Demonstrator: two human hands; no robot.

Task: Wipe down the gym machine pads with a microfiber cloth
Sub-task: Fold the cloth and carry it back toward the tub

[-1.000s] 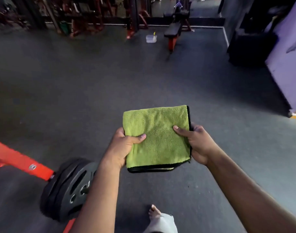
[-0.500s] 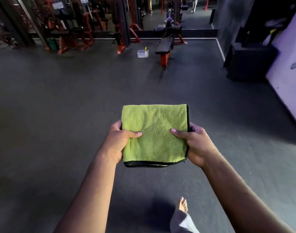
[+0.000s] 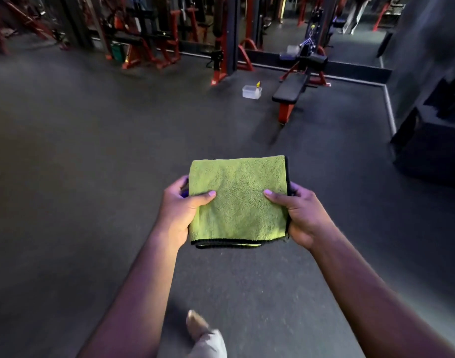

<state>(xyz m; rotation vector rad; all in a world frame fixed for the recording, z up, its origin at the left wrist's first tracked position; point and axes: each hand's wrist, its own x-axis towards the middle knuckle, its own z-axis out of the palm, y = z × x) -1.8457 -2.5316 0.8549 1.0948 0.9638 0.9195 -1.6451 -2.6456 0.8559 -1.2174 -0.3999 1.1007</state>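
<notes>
A folded green microfiber cloth (image 3: 238, 200) with a black hem is held flat in front of me, above the dark gym floor. My left hand (image 3: 180, 210) grips its left edge, thumb on top and fingers underneath. My right hand (image 3: 302, 213) grips the right edge the same way. Far ahead stands a bench with a black pad (image 3: 289, 89) on a red frame, with a black roller pad (image 3: 316, 60) behind it.
A clear plastic tub (image 3: 251, 92) with a small yellow-topped bottle sits on the floor left of the bench. Red and black machines (image 3: 154, 34) line the back. A dark block (image 3: 433, 148) stands at right. My bare foot (image 3: 196, 325) steps forward below.
The view has lifted and moved forward: the bench and tub are nearer, and the weight plate and red bar at lower left have left the view. Both hands keep their hold.
</notes>
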